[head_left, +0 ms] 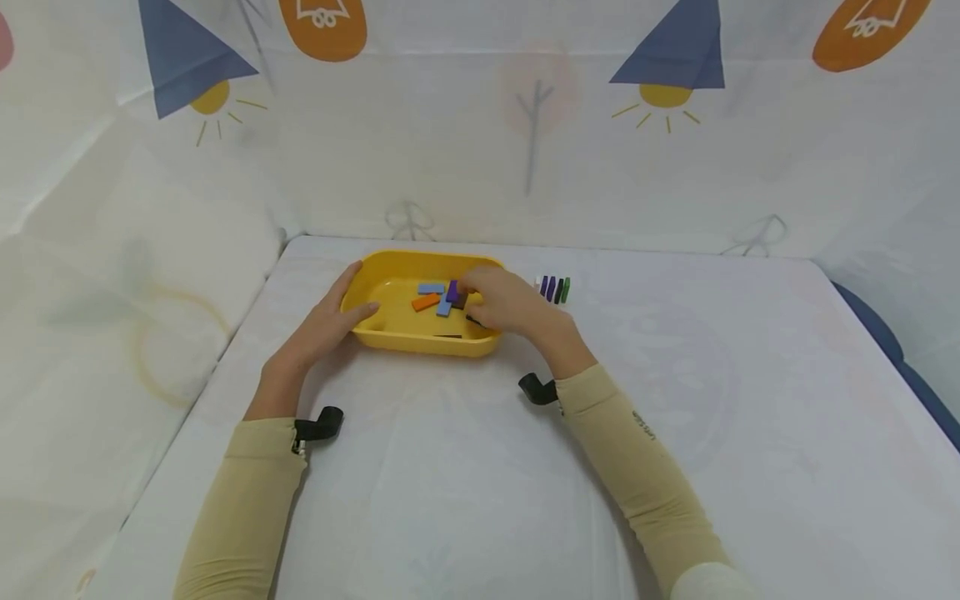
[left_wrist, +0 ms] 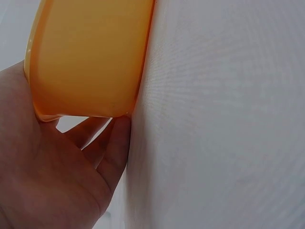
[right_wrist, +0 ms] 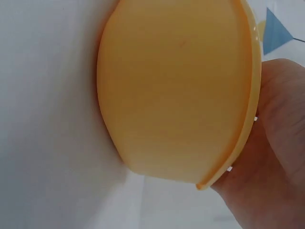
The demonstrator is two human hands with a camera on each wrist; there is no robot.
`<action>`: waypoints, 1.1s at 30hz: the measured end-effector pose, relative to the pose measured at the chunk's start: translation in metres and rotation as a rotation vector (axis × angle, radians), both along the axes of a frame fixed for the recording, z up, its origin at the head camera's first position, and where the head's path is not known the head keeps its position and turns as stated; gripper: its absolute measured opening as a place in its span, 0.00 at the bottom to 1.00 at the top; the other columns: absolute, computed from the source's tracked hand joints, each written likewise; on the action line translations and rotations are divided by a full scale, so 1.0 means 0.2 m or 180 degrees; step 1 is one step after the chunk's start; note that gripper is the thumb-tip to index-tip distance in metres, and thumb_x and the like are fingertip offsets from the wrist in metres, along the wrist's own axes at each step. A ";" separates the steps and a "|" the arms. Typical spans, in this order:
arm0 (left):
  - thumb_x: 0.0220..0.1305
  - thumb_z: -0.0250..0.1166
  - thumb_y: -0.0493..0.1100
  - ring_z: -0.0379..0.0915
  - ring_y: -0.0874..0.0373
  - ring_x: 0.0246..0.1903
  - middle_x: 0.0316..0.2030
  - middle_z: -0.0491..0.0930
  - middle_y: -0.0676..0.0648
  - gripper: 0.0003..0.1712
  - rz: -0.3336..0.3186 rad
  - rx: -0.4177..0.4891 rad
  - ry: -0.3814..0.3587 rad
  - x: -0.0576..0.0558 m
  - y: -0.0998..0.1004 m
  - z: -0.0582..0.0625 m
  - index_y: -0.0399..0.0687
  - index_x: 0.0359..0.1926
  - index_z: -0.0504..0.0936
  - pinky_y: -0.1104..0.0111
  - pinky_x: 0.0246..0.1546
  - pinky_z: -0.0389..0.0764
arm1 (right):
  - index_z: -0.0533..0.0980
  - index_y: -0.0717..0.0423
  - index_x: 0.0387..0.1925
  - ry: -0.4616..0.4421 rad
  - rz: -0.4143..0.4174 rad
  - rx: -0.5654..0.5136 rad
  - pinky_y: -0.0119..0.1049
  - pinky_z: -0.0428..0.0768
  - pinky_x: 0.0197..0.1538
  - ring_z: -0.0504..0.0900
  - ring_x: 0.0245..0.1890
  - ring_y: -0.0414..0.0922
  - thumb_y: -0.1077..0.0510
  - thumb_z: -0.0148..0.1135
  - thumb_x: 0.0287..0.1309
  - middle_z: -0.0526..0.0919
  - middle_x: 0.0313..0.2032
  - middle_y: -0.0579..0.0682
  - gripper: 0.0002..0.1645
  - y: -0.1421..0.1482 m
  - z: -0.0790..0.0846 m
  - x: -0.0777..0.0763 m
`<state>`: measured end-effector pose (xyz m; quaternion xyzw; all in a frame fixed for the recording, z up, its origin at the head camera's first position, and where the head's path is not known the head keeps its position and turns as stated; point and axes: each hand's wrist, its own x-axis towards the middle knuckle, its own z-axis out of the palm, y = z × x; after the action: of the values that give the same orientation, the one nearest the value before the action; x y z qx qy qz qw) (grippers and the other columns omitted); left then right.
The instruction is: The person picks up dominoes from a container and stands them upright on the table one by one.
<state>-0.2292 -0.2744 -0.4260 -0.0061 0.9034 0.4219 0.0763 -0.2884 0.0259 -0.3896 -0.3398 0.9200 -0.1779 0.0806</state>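
A yellow plastic tray (head_left: 405, 342) stands on the white table. My left hand (head_left: 318, 329) grips its left end, thumb over the rim and the other fingers along the outer wall, as the left wrist view also shows. My right hand (head_left: 513, 304) reaches over the right end, fingers bent down among small flat blocks. Closest to its fingertips is a purple block (head_left: 452, 291). Light blue blocks (head_left: 431, 288) and an orange block (head_left: 426, 302) lie further left in the tray. I cannot tell whether the right fingers pinch a block. The rim hides the fingertips in the right wrist view.
Just right of the tray, several thin blocks stand in a row, with purple ones (head_left: 551, 288), a black one (head_left: 559, 290) and a green one (head_left: 566, 289) among them. A printed white cloth (head_left: 480, 150) hangs behind the table's back edge. A dark blue object (head_left: 870, 321) shows beyond the right edge.
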 end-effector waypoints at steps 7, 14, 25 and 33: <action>0.66 0.54 0.71 0.32 0.47 0.80 0.80 0.34 0.59 0.48 0.0005 0.0005 -0.0004 0.01 0.00 0.00 0.82 0.76 0.33 0.37 0.75 0.40 | 0.76 0.52 0.57 -0.0086 -0.0109 0.0237 0.41 0.77 0.61 0.74 0.49 0.45 0.58 0.57 0.65 0.81 0.52 0.47 0.20 -0.04 -0.03 0.02; 0.67 0.54 0.71 0.33 0.47 0.80 0.80 0.34 0.60 0.48 0.0011 0.0014 0.0036 0.01 0.00 0.00 0.82 0.76 0.34 0.38 0.75 0.41 | 0.78 0.51 0.50 -0.0054 -0.0334 0.0501 0.36 0.74 0.44 0.74 0.41 0.46 0.61 0.57 0.61 0.80 0.43 0.47 0.16 -0.08 -0.04 0.04; 0.67 0.54 0.69 0.32 0.48 0.80 0.80 0.34 0.60 0.48 0.0024 0.0059 0.0038 0.00 0.00 -0.01 0.82 0.76 0.34 0.38 0.76 0.40 | 0.79 0.50 0.46 -0.0006 -0.0345 0.0752 0.35 0.71 0.39 0.75 0.37 0.46 0.62 0.60 0.61 0.80 0.39 0.48 0.12 -0.10 -0.01 0.06; 0.68 0.54 0.67 0.32 0.48 0.80 0.80 0.34 0.60 0.47 0.0041 0.0056 0.0037 0.00 0.00 -0.01 0.81 0.77 0.34 0.38 0.76 0.40 | 0.80 0.48 0.52 -0.0070 -0.0260 0.0905 0.38 0.75 0.51 0.75 0.42 0.45 0.61 0.62 0.62 0.84 0.47 0.46 0.17 -0.10 0.00 0.06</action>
<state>-0.2299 -0.2736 -0.4278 -0.0088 0.9000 0.4303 0.0684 -0.2764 0.0051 -0.3904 -0.2853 0.9480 -0.0526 0.1306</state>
